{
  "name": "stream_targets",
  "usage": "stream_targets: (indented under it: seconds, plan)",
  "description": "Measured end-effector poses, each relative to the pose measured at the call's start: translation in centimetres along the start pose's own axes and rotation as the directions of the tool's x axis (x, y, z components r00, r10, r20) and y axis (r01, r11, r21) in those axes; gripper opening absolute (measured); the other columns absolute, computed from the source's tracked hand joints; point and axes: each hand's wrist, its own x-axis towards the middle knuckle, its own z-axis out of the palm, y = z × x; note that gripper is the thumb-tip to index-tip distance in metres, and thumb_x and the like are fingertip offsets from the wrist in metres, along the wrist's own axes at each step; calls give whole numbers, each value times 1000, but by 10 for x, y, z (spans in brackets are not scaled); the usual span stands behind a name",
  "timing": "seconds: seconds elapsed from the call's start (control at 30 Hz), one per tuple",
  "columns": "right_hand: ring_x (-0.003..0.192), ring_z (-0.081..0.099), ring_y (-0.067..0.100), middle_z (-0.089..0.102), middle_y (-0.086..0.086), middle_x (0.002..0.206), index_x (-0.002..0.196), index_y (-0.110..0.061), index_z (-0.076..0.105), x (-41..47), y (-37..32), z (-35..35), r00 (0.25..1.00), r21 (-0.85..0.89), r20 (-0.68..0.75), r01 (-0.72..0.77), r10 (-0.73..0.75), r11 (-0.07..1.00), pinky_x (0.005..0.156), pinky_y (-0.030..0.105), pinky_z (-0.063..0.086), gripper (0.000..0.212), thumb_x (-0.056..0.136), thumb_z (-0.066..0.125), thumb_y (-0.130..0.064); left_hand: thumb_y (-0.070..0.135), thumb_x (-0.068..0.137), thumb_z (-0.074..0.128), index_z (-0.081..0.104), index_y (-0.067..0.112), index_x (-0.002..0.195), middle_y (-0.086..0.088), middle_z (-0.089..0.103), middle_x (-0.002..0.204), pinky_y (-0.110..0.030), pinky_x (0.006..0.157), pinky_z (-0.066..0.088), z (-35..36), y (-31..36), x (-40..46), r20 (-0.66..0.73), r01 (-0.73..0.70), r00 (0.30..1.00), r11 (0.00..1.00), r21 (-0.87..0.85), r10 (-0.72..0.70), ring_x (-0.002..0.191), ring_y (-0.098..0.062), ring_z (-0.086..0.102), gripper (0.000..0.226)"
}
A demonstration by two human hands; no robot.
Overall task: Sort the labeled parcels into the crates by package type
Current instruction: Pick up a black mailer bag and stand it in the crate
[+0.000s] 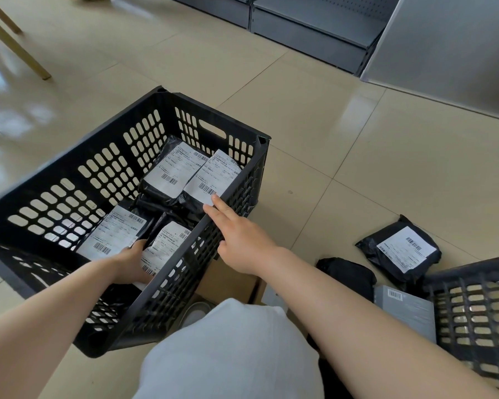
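Observation:
A black slatted crate [69,174] stands on the floor and holds several black poly-bag parcels with white labels. My left hand [131,264] reaches inside at the near end, its fingers resting on a labelled parcel [111,236]; the grip is partly hidden by the crate wall. My right hand [236,240] lies over the crate's right rim with straight fingers pointing toward a parcel [213,180] at the far end. On the floor to the right lie a labelled black bag parcel [401,250], a plain black bag [347,276] and a grey box [409,309].
A second black crate [478,309] stands at the right edge. A cardboard box [228,280] sits under my right forearm. Grey metal shelving [308,27] lines the far wall and wooden legs [12,41] stand at far left. My knee in pale cloth [231,352] fills the bottom centre.

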Motion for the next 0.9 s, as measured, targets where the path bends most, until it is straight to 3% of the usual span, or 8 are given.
stream_targets:
  seconds: [0.1,0.23,0.33,0.4,0.5,0.63,0.73,0.9]
  plan:
    - [142,35,24,-10,-23,164,158,-35,10,-1,3,-6,1000,77,20,19,-21,997,98,38,46,77,94,44,-9,20,82,73,0,22,157,-20,31,149,-43,104,44,1,1,-3,-34,-4,999,1000,-9,4,124,-36,50,105]
    - [149,24,18,-1,-20,165,158,-33,14,-7,9,-20,1000,209,27,-15,9,978,116,39,31,72,96,43,-11,26,87,69,2,24,158,-19,27,152,-45,106,43,-3,11,-9,-134,-15,991,999,50,21,129,-38,44,98]
    - [150,21,18,3,-13,166,158,-33,16,-17,22,-36,996,258,11,-86,86,962,118,32,22,70,98,44,-11,36,94,62,8,23,158,-19,26,155,-49,111,37,-18,27,-13,-252,-69,966,998,-8,64,137,-39,36,84]
    - [149,24,19,6,-11,167,157,-35,22,-25,36,-50,990,250,-6,-136,142,959,110,24,23,65,99,43,-12,39,96,59,14,21,157,-20,32,152,-47,104,43,-34,43,-16,-325,-127,941,988,-87,92,130,-37,44,78]
    - [146,32,20,14,-8,166,154,-35,30,-39,64,-70,969,233,-69,-216,237,948,108,24,27,59,100,43,-16,39,96,57,20,21,155,-17,41,147,-39,87,51,-57,74,-26,-419,-251,895,949,-191,152,110,-28,56,71]
    - [146,31,18,23,-6,164,152,-34,35,-66,104,-86,924,258,-111,-328,365,909,110,25,27,56,99,48,-19,36,100,52,25,22,153,-8,38,153,-42,109,37,-72,124,-49,-508,-417,821,881,-224,259,136,-28,42,62]
    - [144,34,18,34,-3,159,151,-30,38,-95,133,-92,886,257,-140,-399,442,880,104,21,28,51,101,48,-22,33,101,50,27,20,153,-6,36,154,-44,115,30,-73,162,-69,-558,-516,748,844,-147,361,141,-26,34,59]
    - [140,41,22,37,1,157,152,-24,37,-144,174,-77,790,282,-77,-567,608,773,107,24,30,53,101,50,-24,27,98,51,35,16,150,-8,39,152,-45,118,20,-56,204,-78,-619,-612,603,789,44,502,145,-27,24,56]
